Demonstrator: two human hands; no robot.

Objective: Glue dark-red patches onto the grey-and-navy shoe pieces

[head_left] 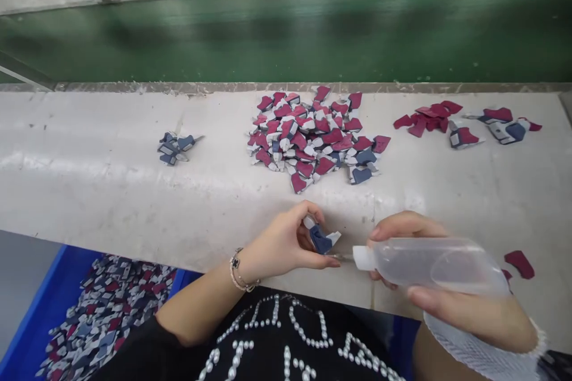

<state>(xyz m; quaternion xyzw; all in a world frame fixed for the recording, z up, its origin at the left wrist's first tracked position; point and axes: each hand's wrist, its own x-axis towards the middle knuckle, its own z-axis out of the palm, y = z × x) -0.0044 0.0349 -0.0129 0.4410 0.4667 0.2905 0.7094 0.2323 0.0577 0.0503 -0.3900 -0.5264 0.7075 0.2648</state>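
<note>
My left hand (286,241) pinches a small blue and grey part (320,239) between thumb and fingers, above the near side of the pale table. My right hand (469,303) is wrapped round a clear plastic bottle (438,265) lying on its side, its white cap (364,258) towards my left hand. The thin tip of the bottle reaches the underside of the part; whether they touch is hard to tell. Beyond my hands lies a large pile of red, blue and grey parts (313,137). A loose red piece (519,264) lies on the table just right of the bottle.
A small group of blue parts (175,147) is at the left. Red pieces (429,117) and several assembled parts (507,128) lie at the right. Behind runs a green belt (286,36). A blue bin (33,315) full of parts stands below the table's front edge.
</note>
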